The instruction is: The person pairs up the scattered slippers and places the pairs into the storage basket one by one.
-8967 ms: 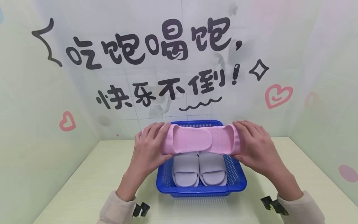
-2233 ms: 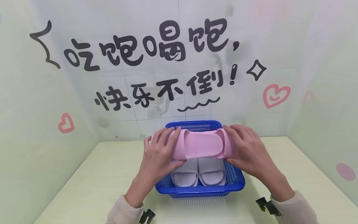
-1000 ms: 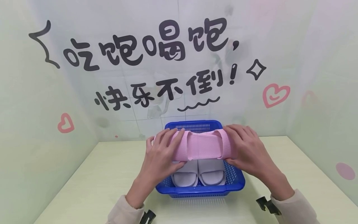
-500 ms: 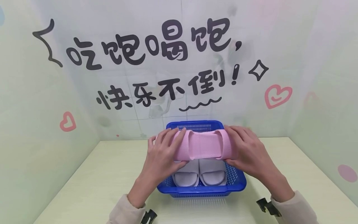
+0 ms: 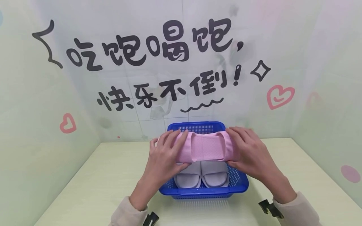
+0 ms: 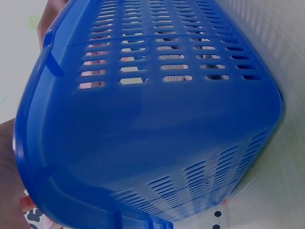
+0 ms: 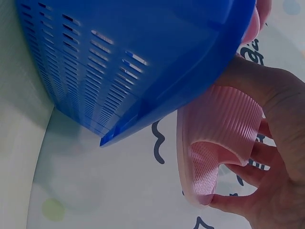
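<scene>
A pair of pink slippers (image 5: 207, 147) hangs above a blue basket (image 5: 203, 191), laid end to end with their soles overlapping between the two straps. My left hand (image 5: 165, 158) grips the left slipper around its ribbed strap, thumb below and fingers over the top. At the other end, my right hand (image 5: 250, 153) holds the right slipper (image 7: 221, 124) the same way; the right wrist view shows it beside the basket rim. Two grey slippers (image 5: 187, 180) lie side by side in the basket under the pink pair, their far ends hidden. The basket wall (image 6: 157, 124) fills most of the left wrist view.
The basket stands on a pale wooden table (image 5: 107, 179), close to the back wall (image 5: 135, 94) printed with black characters and hearts. Side walls (image 5: 333, 119) enclose the table left and right. Black camera mounts (image 5: 271, 208) sit at both sleeves.
Since nine seconds ago my hands have come closer together and the pink slippers overlap further; the rounded heel end that showed on top is now out of sight. Over the last second, they barely move.
</scene>
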`<state>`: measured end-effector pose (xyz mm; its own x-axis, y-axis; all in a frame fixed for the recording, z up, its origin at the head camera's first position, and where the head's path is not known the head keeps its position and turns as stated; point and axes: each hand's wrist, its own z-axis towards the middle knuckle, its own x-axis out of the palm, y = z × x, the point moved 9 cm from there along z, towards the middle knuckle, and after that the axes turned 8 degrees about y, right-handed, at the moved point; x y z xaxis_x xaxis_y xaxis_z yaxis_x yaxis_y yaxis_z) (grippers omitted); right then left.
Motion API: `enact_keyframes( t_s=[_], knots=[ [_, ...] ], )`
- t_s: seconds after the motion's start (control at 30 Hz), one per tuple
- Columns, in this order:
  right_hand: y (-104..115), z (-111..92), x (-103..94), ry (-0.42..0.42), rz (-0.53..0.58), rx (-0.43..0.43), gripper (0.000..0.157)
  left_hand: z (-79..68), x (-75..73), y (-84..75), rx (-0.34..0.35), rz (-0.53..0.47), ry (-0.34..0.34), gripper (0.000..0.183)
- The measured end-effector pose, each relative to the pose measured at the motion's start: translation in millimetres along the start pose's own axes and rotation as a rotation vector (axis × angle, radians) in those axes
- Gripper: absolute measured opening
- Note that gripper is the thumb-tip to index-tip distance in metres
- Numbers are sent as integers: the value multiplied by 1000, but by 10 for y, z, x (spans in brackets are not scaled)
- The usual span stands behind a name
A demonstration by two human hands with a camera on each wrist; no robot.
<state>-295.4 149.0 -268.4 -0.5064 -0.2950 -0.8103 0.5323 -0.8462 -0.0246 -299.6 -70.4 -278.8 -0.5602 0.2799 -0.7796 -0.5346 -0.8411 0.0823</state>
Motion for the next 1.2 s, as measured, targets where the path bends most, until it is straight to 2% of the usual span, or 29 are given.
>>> enact_keyframes(
  t_s=[1.2],
  knots=[
    [21, 4, 17, -12, -2, -16, 97, -3, 4, -3, 2, -20, -10, 101]
  ],
)
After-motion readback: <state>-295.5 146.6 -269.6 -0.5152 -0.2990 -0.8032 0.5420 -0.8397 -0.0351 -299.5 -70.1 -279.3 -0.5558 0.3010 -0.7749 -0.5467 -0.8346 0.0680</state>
